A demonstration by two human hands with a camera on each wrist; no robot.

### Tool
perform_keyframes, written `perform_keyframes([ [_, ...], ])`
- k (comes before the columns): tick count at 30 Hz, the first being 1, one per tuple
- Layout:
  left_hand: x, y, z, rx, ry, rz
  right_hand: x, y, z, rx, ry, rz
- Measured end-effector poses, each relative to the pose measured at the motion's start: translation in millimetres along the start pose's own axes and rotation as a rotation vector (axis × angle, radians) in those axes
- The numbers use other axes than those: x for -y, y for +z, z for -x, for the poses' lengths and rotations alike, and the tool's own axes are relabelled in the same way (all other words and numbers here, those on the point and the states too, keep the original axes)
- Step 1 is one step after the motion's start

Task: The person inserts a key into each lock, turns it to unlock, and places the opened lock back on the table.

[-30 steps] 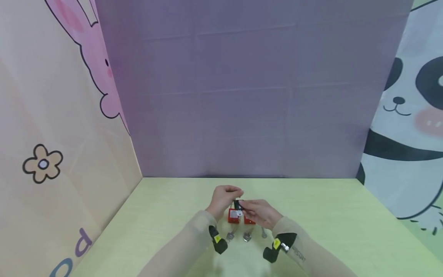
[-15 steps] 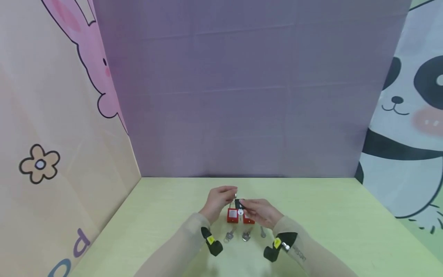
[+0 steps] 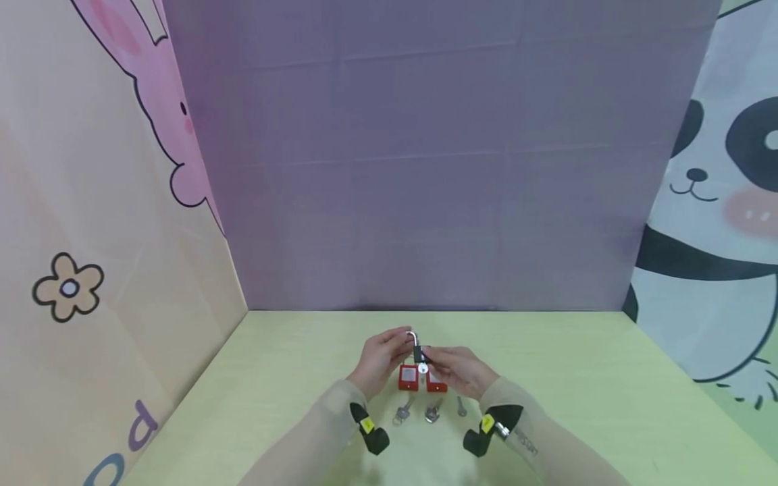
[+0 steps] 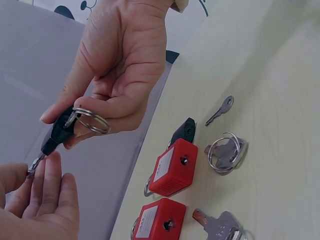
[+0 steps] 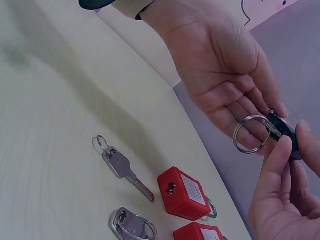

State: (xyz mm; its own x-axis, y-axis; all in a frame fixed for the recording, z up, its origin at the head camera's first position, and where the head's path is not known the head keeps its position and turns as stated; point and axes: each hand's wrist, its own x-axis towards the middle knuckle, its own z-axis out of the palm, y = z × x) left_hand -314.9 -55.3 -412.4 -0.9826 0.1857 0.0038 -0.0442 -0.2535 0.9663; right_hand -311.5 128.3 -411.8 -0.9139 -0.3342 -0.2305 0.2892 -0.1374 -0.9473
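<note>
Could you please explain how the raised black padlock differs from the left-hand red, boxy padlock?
The raised black padlock is held above the table; the red, boxy padlock lies on it. A silver ring hangs from the black padlock; the red padlock has none. The red padlock bears a white label; the black padlock shows none. Both have silver shackles.

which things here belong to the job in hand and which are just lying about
Seems in use:
black padlock, pinched by the right hand
ringed key at its base
left hand, by its shackle

Apparently just lying about:
two red padlocks
second black padlock
small bare key
keys with rings
</note>
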Motion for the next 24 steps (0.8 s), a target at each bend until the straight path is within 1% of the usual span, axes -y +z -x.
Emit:
perform_keyframes([
  [6, 3.8, 0.3, -3.2, -0.01, -0.011, 0.038, 0, -1, -1, 0.01, -0.001, -0.012],
  [15, 3.7, 0.7, -3.3, -0.038, -0.044, 0.023, -1, -2, 1, 0.024, -0.005, -0.019],
  [20, -0.2, -2.9, -2.0, -0.033, -0.077, -0.047, -1, -2, 2, 0.025, -0.004, -0.023],
  [24, -4.2, -12.2, -4.3, -0.018, -0.081, -0.167, 0, -1, 2, 0.008, 0.002, -0.022],
])
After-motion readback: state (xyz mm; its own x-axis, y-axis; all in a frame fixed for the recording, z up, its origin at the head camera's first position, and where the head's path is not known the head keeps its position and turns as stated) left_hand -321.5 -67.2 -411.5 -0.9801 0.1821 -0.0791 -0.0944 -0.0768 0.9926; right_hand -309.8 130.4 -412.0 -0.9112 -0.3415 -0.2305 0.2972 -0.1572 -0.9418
